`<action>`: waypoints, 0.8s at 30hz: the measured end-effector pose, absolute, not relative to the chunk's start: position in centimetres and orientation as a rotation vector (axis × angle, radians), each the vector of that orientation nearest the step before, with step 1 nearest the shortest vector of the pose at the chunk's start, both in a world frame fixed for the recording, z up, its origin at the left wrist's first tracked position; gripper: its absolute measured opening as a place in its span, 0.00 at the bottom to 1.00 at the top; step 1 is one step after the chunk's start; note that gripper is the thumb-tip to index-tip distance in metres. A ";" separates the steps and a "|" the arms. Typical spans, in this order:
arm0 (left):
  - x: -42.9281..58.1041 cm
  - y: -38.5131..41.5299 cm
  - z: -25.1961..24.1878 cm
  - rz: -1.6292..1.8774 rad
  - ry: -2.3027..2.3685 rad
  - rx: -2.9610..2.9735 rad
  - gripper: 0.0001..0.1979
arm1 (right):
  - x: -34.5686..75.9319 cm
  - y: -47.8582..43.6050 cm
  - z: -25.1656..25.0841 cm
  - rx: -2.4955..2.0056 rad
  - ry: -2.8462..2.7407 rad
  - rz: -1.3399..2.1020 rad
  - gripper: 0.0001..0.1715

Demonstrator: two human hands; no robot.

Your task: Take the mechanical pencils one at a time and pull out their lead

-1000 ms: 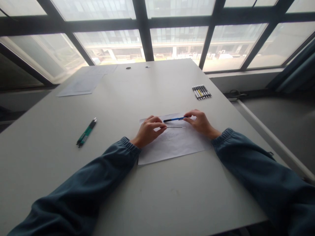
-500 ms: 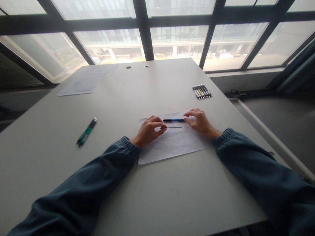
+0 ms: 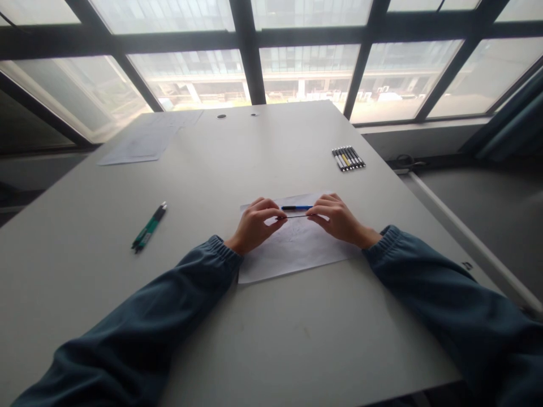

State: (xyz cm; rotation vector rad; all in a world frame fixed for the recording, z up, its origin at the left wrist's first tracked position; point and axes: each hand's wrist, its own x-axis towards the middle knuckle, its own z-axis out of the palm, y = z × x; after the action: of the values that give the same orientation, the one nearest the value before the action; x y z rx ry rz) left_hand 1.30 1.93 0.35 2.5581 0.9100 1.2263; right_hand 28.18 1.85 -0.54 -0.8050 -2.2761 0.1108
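Note:
Between my two hands a thin dark stick, like a pen refill [image 3: 297, 216], is held level over a sheet of white paper [image 3: 292, 257]. My left hand [image 3: 257, 224] pinches its left end between thumb and fingers. At the right end the thumb and fingers of my right hand [image 3: 338, 220] are closed on it. Just behind the stick a blue pen [image 3: 300, 207] with a black end lies on the paper, its right end hidden by my right hand. Faint marks show on the sheet.
Two green and black pens [image 3: 149, 227] lie side by side on the white table [image 3: 271, 333] at left. At the back right sits a row of several black, white and yellow pens [image 3: 348, 159]. More paper sheets [image 3: 142, 141] lie far left. Windows stand beyond.
My right hand has moved left and slightly toward me, from the end of the blue pen to the free right end of the thin stick. My left hand has stayed in place.

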 end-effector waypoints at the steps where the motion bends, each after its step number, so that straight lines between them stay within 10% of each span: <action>1: 1.3 1.9 0.3 1.228 0.909 2.555 0.02 | 28.2 1.9 -0.5 -0.804 -2.270 0.113 0.07; 24: 0.7 2.2 -0.6 1.049 1.105 2.542 0.06 | 29.9 2.7 -0.8 -0.921 -2.121 0.189 0.08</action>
State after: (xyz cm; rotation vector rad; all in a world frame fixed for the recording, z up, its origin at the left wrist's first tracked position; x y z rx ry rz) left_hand 0.69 2.24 -0.64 2.5423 1.1053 1.0488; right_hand 29.90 2.65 -0.79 -0.9213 -2.1212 0.1893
